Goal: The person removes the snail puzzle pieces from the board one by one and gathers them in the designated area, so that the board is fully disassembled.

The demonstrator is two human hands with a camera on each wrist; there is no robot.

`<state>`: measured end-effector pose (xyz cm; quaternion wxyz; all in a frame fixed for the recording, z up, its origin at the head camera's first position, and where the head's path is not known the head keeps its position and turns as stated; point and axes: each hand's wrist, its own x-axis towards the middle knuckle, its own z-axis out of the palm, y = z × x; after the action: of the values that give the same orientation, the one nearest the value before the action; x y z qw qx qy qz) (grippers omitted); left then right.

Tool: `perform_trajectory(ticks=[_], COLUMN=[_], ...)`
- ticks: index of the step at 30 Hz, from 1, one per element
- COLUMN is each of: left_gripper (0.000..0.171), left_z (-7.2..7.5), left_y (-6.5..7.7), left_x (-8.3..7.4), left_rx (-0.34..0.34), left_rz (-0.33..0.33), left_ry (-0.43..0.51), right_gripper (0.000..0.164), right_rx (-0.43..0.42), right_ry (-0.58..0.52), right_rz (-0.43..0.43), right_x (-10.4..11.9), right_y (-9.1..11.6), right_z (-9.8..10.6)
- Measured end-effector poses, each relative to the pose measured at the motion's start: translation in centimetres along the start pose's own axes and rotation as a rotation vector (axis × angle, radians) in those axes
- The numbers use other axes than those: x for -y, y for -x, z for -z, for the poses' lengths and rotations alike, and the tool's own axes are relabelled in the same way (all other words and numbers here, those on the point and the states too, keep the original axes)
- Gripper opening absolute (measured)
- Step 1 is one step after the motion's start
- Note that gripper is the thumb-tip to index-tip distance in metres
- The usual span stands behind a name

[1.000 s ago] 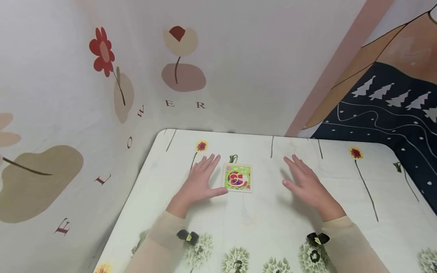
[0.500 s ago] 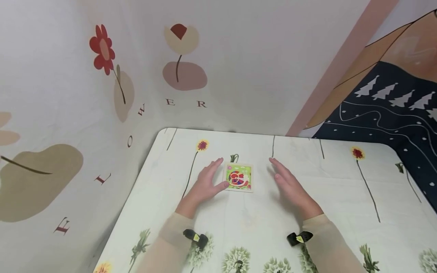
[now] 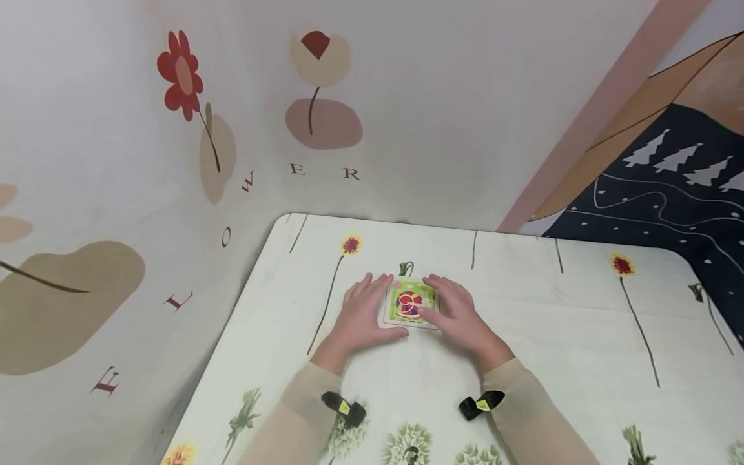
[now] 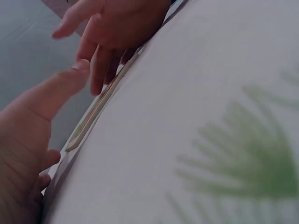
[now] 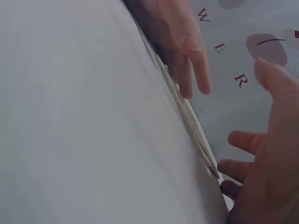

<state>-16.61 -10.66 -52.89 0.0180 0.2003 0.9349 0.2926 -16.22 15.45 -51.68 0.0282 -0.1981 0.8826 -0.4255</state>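
Note:
A small square wooden picture puzzle point(image 3: 407, 302) lies flat, with a colourful snail-like figure on green inside a pale frame. At its left side is my left hand point(image 3: 361, 313), fingers spread and thumb stretched near the front edge. My right hand point(image 3: 461, 316) is along the right side, its thumb above the picture. In the left wrist view, the puzzle's thin edge point(image 4: 96, 109) shows between both hands, and the left thumb point(image 4: 60, 88) is raised clear of it. The right wrist view shows the right fingers point(image 5: 243, 140) beside the board point(image 5: 187, 121); whether they touch it is unclear.
A white tablecloth point(image 3: 558, 336) printed with flowers covers the table. Behind it and to the left hang pale fabric walls point(image 3: 418, 129) with flower prints and letters. A dark panel with white trees point(image 3: 657, 194) stands at the right.
Both hands have come inward to the puzzle, the right one moving farther left. Its thumb now lies over the picture. The puzzle itself stays about where it was on the cloth.

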Motion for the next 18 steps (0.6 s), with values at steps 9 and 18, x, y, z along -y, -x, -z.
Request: perform_trajectory(ticks=[9, 18], left_gripper=[0.134, 0.125], left_z=[-0.2, -0.1], left_y=[-0.3, -0.2], left_x=[-0.3, -0.5], left_rx=[0.003, 0.010], left_rz=[0.011, 0.002], left_ry=[-0.079, -0.124], right_gripper=[0.070, 0.059], right_rx=[-0.028, -0.074], right_ry=[0.104, 0.210], right_rz=[-0.030, -0.078], right_x=[0.8, 1.2], right_y=[-1.6, -3.6], right_z=[-1.4, -2.7])
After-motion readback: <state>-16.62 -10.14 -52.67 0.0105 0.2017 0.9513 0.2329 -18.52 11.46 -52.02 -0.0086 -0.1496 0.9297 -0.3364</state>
